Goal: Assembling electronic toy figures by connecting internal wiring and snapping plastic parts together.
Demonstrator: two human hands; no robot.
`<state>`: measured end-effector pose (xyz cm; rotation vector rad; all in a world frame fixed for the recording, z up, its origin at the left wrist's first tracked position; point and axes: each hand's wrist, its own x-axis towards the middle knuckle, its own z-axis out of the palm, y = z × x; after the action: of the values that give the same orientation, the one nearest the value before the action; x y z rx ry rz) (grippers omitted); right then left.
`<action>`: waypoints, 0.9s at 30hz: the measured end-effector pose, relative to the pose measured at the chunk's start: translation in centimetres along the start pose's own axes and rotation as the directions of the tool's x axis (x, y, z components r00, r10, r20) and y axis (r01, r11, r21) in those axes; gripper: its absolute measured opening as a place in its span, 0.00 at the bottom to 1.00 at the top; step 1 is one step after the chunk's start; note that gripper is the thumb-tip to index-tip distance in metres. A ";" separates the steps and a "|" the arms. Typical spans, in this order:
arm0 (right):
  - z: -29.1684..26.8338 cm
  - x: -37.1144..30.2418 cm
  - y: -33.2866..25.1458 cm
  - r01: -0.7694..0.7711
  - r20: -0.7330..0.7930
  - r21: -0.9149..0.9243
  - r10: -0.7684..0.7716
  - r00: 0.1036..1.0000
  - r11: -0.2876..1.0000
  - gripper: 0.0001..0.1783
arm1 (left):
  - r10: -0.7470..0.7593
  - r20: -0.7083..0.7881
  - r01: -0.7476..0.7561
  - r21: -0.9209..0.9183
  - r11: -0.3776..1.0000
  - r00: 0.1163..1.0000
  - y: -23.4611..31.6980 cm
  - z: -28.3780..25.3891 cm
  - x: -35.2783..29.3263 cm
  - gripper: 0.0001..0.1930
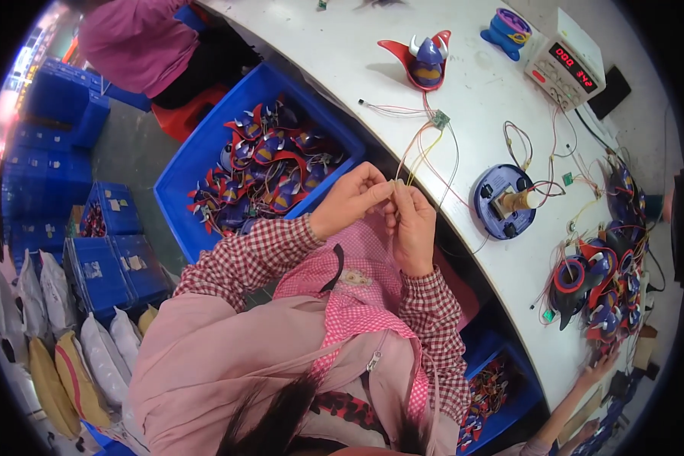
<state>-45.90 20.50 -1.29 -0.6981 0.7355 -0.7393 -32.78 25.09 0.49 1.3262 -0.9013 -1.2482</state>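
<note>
wires (407,150) held by left hand (353,199) and right hand (414,230), both pinched closed, board (440,119) and toy (428,67) laid on table (494,102)

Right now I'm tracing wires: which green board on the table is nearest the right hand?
The board between the lone horned toy and the right hand; wires run from it toward that hand. Other boards lie farther off.

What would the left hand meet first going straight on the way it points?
Most likely the right hand, close ahead at the thin wires; whether the two hands already touch is unclear.
</note>
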 end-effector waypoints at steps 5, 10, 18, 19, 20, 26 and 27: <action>0.5 -0.3 0.2 -0.009 -0.001 -0.013 0.009 1.000 1.000 0.12 | -0.047 0.008 0.047 -0.122 0.991 0.999 -0.9 -0.6 0.2 0.08; 1.7 -0.8 -0.4 -0.046 -0.053 0.120 0.052 0.997 0.992 0.12 | -0.031 -0.016 0.029 -0.093 0.995 0.999 -0.3 -1.4 0.7 0.08; 0.0 -1.5 -1.4 -0.090 -0.031 -0.071 0.088 0.996 0.993 0.09 | -0.077 -0.052 0.078 0.010 0.997 0.996 0.6 -2.0 1.4 0.08; -0.2 -1.4 -1.2 -0.093 -0.037 -0.074 0.090 0.995 0.993 0.09 | -0.080 -0.049 0.081 0.005 0.997 0.996 0.4 -2.0 1.4 0.08; 0.0 -1.3 -1.0 0.005 -0.058 -0.199 -0.017 0.998 0.980 0.08 | -0.081 -0.048 0.082 0.014 0.997 0.996 0.3 -2.0 1.5 0.08; 0.1 -0.3 0.9 0.338 0.014 -0.645 -0.432 0.902 0.686 0.06 | -0.080 -0.073 0.088 0.115 0.990 0.994 0.0 -1.7 1.3 0.07; 0.2 -0.3 1.2 0.350 0.026 -0.673 -0.452 0.892 0.652 0.06 | -0.065 -0.063 0.072 0.113 0.991 0.996 -0.3 -1.7 1.3 0.07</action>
<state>-45.47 21.51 -1.99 -1.5209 1.0082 -0.9463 -30.93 24.19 -0.18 1.4889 -0.9038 -1.2180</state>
